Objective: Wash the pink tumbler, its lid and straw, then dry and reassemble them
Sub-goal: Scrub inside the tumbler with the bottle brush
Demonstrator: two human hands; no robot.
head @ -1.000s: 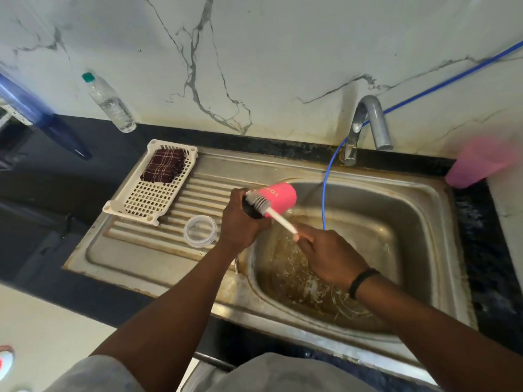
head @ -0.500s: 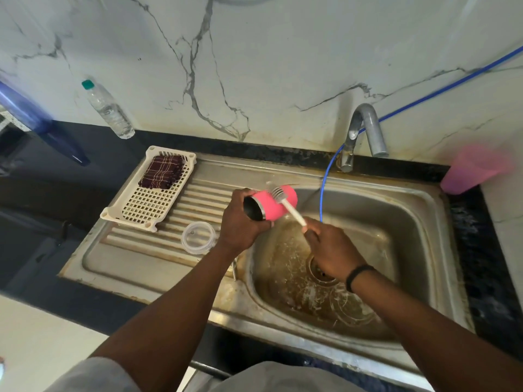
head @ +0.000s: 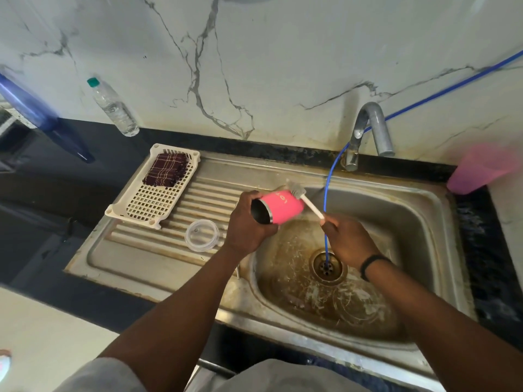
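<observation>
My left hand grips the pink tumbler on its side over the left rim of the sink basin, its dark open mouth turned toward me. My right hand pinches the white handle of a bottle brush, whose grey bristle head lies against the tumbler's far outer wall. The clear round lid lies flat on the ribbed drainboard, left of my left hand. A thin metal rod that may be the straw shows beside my left forearm at the basin's left edge.
A white perforated tray holding a folded dark checked cloth sits on the drainboard's far left. The tap stands behind the basin, and a blue hose runs into the drain. A water bottle and a pink cup stand by the wall.
The brush came out of the tumbler's mouth and moved along its outside to the far end. The tumbler's mouth turned more toward me, and my right hand shifted right.
</observation>
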